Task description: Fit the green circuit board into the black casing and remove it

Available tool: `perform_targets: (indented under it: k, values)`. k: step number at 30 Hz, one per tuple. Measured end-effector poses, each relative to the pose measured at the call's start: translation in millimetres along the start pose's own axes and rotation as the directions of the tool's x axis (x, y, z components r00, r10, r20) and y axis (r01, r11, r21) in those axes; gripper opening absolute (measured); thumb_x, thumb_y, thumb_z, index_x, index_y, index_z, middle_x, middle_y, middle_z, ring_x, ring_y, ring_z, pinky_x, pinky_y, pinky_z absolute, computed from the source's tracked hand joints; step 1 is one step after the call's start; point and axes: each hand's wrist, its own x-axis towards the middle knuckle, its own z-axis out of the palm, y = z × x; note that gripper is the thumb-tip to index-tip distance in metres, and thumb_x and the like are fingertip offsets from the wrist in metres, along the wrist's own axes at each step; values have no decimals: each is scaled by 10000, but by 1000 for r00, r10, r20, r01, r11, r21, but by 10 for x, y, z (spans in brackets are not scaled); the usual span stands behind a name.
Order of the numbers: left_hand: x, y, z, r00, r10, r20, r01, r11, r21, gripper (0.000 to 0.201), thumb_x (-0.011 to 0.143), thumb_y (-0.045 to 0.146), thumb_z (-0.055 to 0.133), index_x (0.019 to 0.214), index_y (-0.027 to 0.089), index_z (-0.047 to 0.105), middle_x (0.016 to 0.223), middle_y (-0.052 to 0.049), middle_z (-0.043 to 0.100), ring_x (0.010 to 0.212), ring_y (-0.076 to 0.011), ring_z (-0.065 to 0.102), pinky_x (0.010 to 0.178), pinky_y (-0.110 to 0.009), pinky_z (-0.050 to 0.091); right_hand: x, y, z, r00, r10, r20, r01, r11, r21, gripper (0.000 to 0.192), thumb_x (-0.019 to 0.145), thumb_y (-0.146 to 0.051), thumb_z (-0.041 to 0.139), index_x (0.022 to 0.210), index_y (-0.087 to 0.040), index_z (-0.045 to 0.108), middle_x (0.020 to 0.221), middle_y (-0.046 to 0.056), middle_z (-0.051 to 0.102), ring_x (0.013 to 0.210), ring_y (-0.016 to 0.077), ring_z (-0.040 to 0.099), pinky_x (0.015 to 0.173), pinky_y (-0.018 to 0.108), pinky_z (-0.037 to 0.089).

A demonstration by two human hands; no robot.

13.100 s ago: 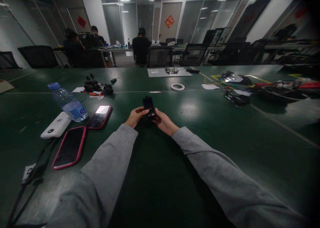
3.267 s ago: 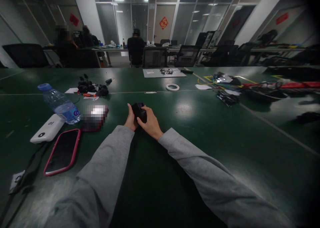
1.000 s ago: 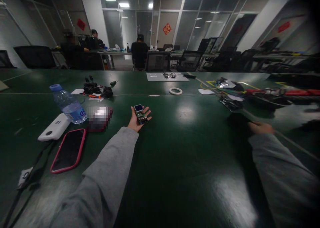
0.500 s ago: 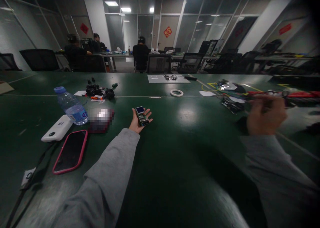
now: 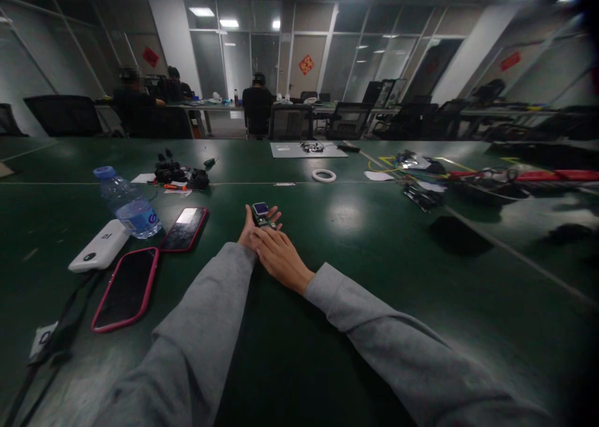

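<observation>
My left hand (image 5: 247,231) lies palm up on the green table (image 5: 355,271) and carries a small circuit board with a little blue screen (image 5: 261,213) on its fingers. My right hand (image 5: 279,258) rests across the left palm, its fingers stretched toward the near end of the board and nothing visibly held in them. A flat black piece (image 5: 456,235) lies alone on the table far to the right.
To the left lie a water bottle (image 5: 126,203), a white power bank (image 5: 99,246) and two red-edged phones (image 5: 126,288) (image 5: 184,228). Further back are black parts (image 5: 180,173), a white tape roll (image 5: 324,175), a grey mat (image 5: 306,150) and tangled cables (image 5: 482,177). People sit at far desks.
My right hand swung out to the right, left the black piece on the table there, and has come back onto my left palm. The left hand keeps the bare board.
</observation>
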Motion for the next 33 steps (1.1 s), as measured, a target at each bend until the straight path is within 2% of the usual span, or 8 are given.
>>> perform_targets:
  k: [6, 13, 19, 23, 26, 29, 31, 33]
  values:
    - [-87, 35, 4, 993, -97, 63, 95, 995, 27, 827, 861, 764, 255, 1156, 101, 651, 1095, -166, 701, 1019, -240, 669, 965, -371, 491, 140, 225, 67, 998, 58, -22, -56, 995, 86, 507, 970, -166, 337, 1472, -210, 400, 1485, 60, 395, 1371, 241, 365, 1139, 468, 327]
    - [-162, 76, 86, 996, 41, -85, -41, 999, -1, 620, 892, 684, 363, 1069, 160, 643, 746, -60, 662, 627, -149, 629, 581, -255, 499, 126, 579, 154, 960, 249, -132, -209, 943, 259, 509, 998, -347, 375, 1486, -204, 353, 1496, 84, 352, 1386, 220, 350, 1176, 437, 321]
    - [-171, 67, 97, 999, 38, -10, -38, 999, 31, 576, 858, 681, 448, 1138, 203, 609, 955, -85, 664, 853, -204, 643, 749, -315, 528, 158, 672, 241, 909, 379, -175, -296, 881, 369, 692, 897, -340, 539, 1509, -188, 252, 1452, 127, 348, 1367, 238, 369, 1156, 440, 359]
    - [-195, 41, 155, 999, 32, 39, -35, 995, 91, 532, 862, 651, 474, 1136, 219, 622, 1244, -95, 617, 1123, -262, 592, 915, -384, 508, 173, 779, 303, 811, 540, -224, -414, 801, 432, 761, 798, -312, 627, 1463, -141, 299, 1411, 169, 369, 1333, 270, 409, 1124, 463, 384]
    - [-211, 7, 203, 998, 22, 53, -29, 988, 153, 491, 869, 614, 497, 1151, 232, 623, 1429, -76, 513, 1292, -301, 488, 987, -441, 470, 187, 914, 322, 656, 730, -192, -537, 630, 561, 715, 746, -346, 683, 1366, -130, 401, 1309, 159, 494, 1214, 267, 517, 1066, 476, 436]
    - [-206, -34, 217, 997, 13, 79, -30, 977, 211, 448, 884, 570, 510, 1175, 246, 614, 1474, -76, 478, 1369, -313, 417, 1051, -510, 405, 189, 1040, 255, 483, 875, 6, -570, 310, 761, 610, 700, -397, 738, 1210, -156, 505, 1084, 91, 617, 901, 196, 632, 812, 383, 578]
    - [-195, -51, 205, 996, 11, 85, -32, 967, 251, 423, 889, 539, 525, 1180, 246, 617, 1457, -87, 499, 1372, -308, 422, 1087, -529, 358, 145, 1136, 145, 445, 881, 159, -502, 99, 859, 534, 671, -407, 779, 1082, -159, 544, 922, 47, 637, 718, 143, 620, 650, 300, 585]
    - [-186, -51, 186, 997, 20, 74, -40, 957, 286, 408, 886, 519, 547, 1173, 239, 625, 1430, -98, 528, 1355, -303, 448, 1113, -525, 324, 28, 1289, -20, 438, 865, 245, -433, -36, 901, 491, 641, -395, 822, 974, -156, 552, 802, 19, 621, 633, 117, 598, 581, 256, 568]
